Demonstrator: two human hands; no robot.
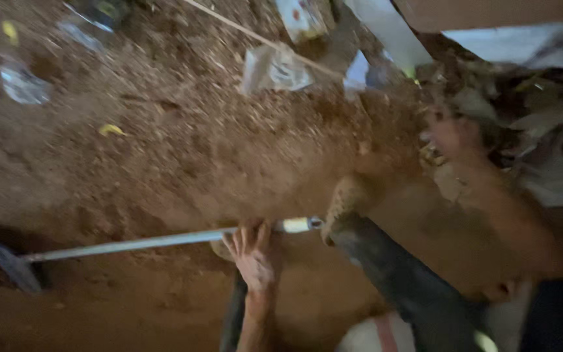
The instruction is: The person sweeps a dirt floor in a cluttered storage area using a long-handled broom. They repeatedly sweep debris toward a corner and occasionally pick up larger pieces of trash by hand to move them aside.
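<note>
My left hand (255, 255) rests on a long grey metal tool handle (138, 242), fingers wrapped over it near its pale taped end (298, 225). The handle runs left to a dark flat blade (9, 264) lying in the reddish soil (184, 150). My right hand (452, 133) is stretched out to the upper right, blurred, at the edge of the soil bank beside scraps of litter; I cannot tell whether it holds anything. My dusty shoe (350, 199) and dark trouser leg (399, 274) stand just right of the handle's end.
Plastic bags (274, 68) and wrappers (24, 85) lie scattered over the upper soil. A thin stick (255, 36) crosses the top. Pale sheets and debris (542, 111) pile up at the right. A white sack (376, 334) sits at the bottom.
</note>
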